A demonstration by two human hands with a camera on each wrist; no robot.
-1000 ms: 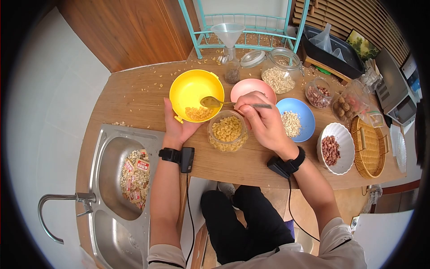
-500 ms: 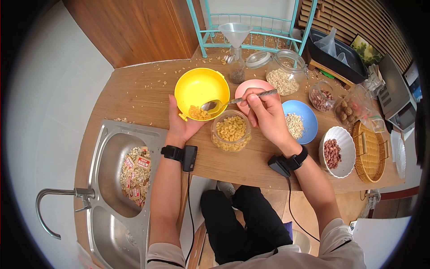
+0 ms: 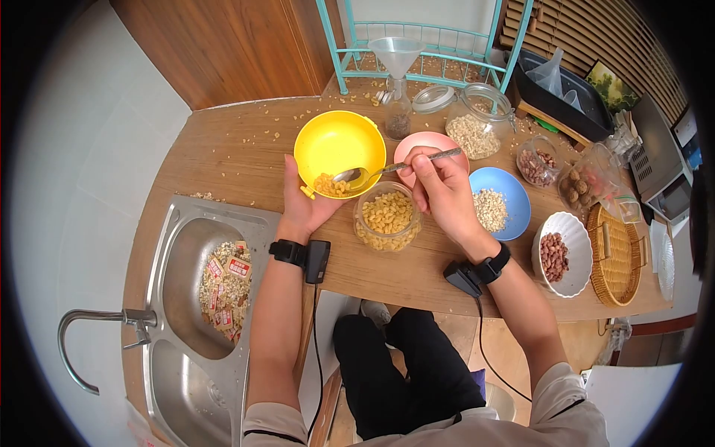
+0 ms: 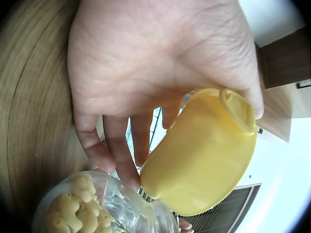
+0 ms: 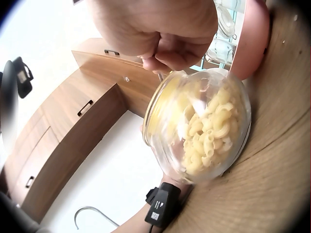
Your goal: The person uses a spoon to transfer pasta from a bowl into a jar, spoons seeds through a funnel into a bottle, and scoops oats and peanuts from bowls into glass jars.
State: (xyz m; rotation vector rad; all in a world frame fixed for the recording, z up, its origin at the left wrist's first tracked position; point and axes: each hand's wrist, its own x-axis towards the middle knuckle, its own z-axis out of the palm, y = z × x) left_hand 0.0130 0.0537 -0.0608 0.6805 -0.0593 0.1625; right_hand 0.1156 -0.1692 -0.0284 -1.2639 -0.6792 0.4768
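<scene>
My left hand (image 3: 304, 201) holds the yellow bowl (image 3: 339, 141) tilted, thumb at its left rim and fingers beneath; the left wrist view shows the bowl (image 4: 204, 155) against the fingers. Some macaroni (image 3: 328, 185) lies low in the bowl. My right hand (image 3: 445, 195) pinches the handle of a metal spoon (image 3: 391, 167), whose head is inside the bowl by the macaroni. Just below, between the hands, a clear jar (image 3: 387, 217) full of macaroni stands on the counter. In the right wrist view the right hand (image 5: 165, 34) is above the jar (image 5: 199, 126).
Right of the jar are a pink bowl (image 3: 426, 141), a blue plate (image 3: 514, 201) with oats, a white bowl (image 3: 577, 261) with nuts and a wicker basket (image 3: 614, 261). Behind stand a funnel on a bottle (image 3: 398, 104) and an oat jar (image 3: 473, 134). A sink (image 3: 179, 298) lies left.
The spoon has gone lower into the yellow bowl, toward the macaroni at its edge, and the right hand's grip on the handle has turned. The view has shifted slightly.
</scene>
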